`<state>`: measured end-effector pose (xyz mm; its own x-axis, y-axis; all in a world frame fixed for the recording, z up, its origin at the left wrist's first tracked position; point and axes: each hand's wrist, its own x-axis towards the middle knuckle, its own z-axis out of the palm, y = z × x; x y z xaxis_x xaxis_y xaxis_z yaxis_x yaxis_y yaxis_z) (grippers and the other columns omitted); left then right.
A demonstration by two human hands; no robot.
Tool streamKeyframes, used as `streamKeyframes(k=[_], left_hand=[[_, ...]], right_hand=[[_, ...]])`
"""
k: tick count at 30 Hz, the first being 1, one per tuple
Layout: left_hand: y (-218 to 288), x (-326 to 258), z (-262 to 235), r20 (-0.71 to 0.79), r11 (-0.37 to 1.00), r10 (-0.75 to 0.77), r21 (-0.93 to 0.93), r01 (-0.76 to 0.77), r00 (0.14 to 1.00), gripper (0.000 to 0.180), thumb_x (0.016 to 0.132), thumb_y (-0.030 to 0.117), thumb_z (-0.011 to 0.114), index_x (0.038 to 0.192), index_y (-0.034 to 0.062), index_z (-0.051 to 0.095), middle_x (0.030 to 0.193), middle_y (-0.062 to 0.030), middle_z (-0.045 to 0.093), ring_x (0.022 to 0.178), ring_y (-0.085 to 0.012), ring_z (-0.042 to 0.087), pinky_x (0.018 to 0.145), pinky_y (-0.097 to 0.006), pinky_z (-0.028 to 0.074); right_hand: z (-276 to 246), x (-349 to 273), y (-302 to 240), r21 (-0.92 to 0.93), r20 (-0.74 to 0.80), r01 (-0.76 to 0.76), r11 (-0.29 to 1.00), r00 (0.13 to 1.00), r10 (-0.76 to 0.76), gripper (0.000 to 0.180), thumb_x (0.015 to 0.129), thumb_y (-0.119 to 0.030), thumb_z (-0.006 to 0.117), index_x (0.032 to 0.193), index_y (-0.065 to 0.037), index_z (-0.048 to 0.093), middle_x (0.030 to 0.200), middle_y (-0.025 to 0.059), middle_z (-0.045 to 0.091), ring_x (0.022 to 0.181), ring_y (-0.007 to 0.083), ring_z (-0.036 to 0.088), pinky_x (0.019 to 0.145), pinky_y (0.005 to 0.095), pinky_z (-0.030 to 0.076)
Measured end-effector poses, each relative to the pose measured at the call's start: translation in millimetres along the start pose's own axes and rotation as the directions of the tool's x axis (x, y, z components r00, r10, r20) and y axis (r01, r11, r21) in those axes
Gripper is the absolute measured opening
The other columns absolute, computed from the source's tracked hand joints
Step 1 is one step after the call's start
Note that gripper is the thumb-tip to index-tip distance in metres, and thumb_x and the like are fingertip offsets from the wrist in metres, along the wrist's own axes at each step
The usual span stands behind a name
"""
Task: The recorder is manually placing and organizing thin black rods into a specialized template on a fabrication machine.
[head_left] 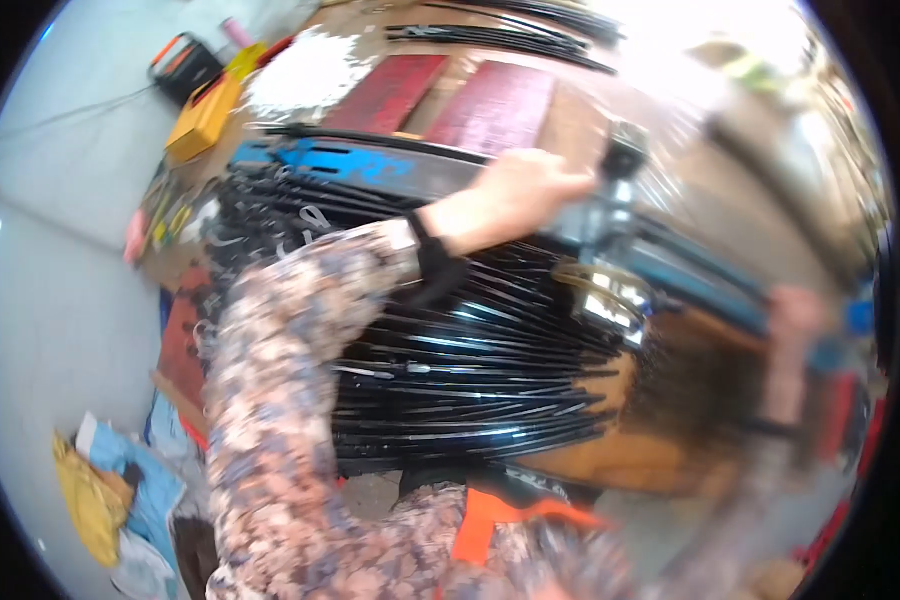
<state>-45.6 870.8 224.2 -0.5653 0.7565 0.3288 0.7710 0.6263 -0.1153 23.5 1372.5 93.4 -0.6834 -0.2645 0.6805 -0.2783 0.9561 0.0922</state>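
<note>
My left hand point(515, 200), in a dark cuff, reaches over a long blue-and-black metal bar point(355, 165). Its fingers look curled, and what they may hold is hidden. Just right of it stands a metal device with a shiny silver round part point(615, 305) and a dark block point(625, 150) on top. My right hand point(795, 320) is smeared by motion near the bar's right end; its fingers do not show. Between my arms lie many thin black rods point(470, 375), running side by side across the table. A dark blurred shape point(700, 390) is beside their right ends.
Two dark red boards point(495, 105) and a pile of white small pieces point(310, 75) lie at the back. More black rods point(500, 40) lie beyond. A yellow box point(203, 117) and a black case point(185, 68) stand far left. Cloths point(130, 490) are at lower left.
</note>
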Motion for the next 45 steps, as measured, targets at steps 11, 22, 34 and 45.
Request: streamKeyframes(k=[11,22,34,45], left_hand=[[-25,-1,14,0.014,0.957,-0.12,-0.264,0.119,0.993,0.008,0.083,0.012,0.063,0.083,0.0053,0.067,0.084,-0.0146,0.063,0.082,-0.0342,0.063,0.073,-0.045,0.053],[-32,6,32,-0.02,0.944,-0.081,-0.322,0.07,0.997,0.023,0.09,0.029,0.064,0.101,0.0089,0.069,0.088,-0.0172,0.064,0.083,-0.0378,0.065,0.073,-0.048,0.053],[-11,21,49,0.135,0.953,-0.241,-0.157,0.261,0.961,0.018,0.094,0.026,0.057,0.093,0.01,0.063,0.081,-0.0171,0.067,0.081,-0.0385,0.067,0.069,-0.049,0.053],[-13,15,49,-0.165,1.0,0.013,-0.007,-0.014,0.986,0.011,0.093,0.017,0.058,0.084,0.0101,0.058,0.074,-0.0121,0.064,0.069,-0.0322,0.065,0.06,-0.042,0.051]], right_hand=[[-11,20,0,0.131,0.024,-0.141,0.981,0.99,0.139,0.006,0.086,-0.004,0.065,0.091,-0.001,0.062,0.083,0.0139,0.057,0.084,0.0318,0.055,0.075,0.041,0.045],[-42,38,-72,0.053,-0.041,-0.007,0.999,0.999,0.01,0.034,0.083,-0.001,0.067,0.117,-0.005,0.068,0.122,0.0123,0.066,0.125,0.0328,0.054,0.105,0.0412,0.04],[-59,20,-171,0.328,0.092,-0.047,0.943,0.996,0.018,0.039,0.078,-0.002,0.072,0.116,-0.004,0.065,0.101,0.0093,0.069,0.099,0.0279,0.06,0.088,0.0425,0.044],[-38,48,-169,0.668,0.227,-0.167,0.725,0.974,0.015,0.021,0.087,0.0,0.062,0.109,0.0,0.064,0.089,0.017,0.063,0.083,0.0339,0.062,0.074,0.0377,0.05]])
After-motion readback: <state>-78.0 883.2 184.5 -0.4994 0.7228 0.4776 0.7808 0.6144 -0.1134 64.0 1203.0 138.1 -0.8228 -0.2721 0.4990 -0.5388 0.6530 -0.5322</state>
